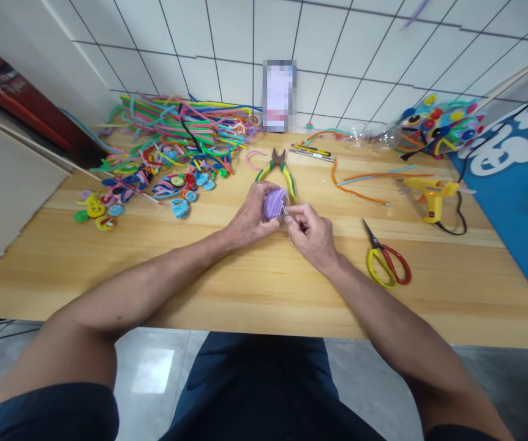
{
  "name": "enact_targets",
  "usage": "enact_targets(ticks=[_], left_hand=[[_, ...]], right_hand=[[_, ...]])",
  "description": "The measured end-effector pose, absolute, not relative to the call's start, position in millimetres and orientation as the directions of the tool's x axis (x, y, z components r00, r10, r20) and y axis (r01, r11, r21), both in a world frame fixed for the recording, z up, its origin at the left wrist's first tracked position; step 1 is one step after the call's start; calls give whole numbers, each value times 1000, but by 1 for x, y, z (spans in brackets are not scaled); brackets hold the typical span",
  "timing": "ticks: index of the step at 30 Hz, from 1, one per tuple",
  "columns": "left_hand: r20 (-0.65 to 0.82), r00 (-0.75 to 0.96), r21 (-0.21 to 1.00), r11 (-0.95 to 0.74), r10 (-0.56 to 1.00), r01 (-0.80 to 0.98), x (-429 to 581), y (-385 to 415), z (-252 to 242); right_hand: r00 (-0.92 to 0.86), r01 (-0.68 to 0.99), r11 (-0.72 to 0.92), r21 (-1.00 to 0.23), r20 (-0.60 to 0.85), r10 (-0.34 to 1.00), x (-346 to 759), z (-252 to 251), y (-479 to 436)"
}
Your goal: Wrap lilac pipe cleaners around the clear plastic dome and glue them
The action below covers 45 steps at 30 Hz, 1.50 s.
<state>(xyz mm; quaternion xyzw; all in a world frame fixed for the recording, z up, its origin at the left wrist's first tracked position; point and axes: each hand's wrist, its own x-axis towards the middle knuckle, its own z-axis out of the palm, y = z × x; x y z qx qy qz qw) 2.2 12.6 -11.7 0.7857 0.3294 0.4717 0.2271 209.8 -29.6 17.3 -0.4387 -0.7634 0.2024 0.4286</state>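
Observation:
A small purple striped piece point(274, 204), wound like a cup or roll, is held in my left hand point(255, 215), with fingers and thumb around it. On its right side, my right hand point(309, 231) pinches something thin and pale at the edge of the purple piece; what exactly it is stays too small to tell. Just beyond both hands lie pliers point(278, 160) with yellow-green handles, jaws pointing to the wall. Part of one handle is hidden behind my left hand.
Colourful pipe cleaners point(167, 125) and small coiled pieces point(180, 208) lie at the left. A phone point(279, 98) leans on the tiled wall. To the right are scissors point(383, 257), a yellow glue gun point(433, 195), orange and blue stems point(360, 195), and a colourful bundle point(438, 127).

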Motion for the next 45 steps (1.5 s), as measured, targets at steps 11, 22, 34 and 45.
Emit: enact_targets(ticks=[11,22,34,45], left_hand=[[599,333,666,-684,728,297,4,12,-12],[592,318,684,-670,741,287,5,12,-10],[594,318,684,-672,739,285,5,11,-12],[589,304,703,-660,749,264,4,12,-13]], right_hand=[[-205,558,565,-608,559,803,209,20,-29],[-258,611,618,-494,614,746,213,22,-31],[-230,594,590,-548,587,777,210,19,-27],[-189,503,537,-677,521,833,209,18,-25]])
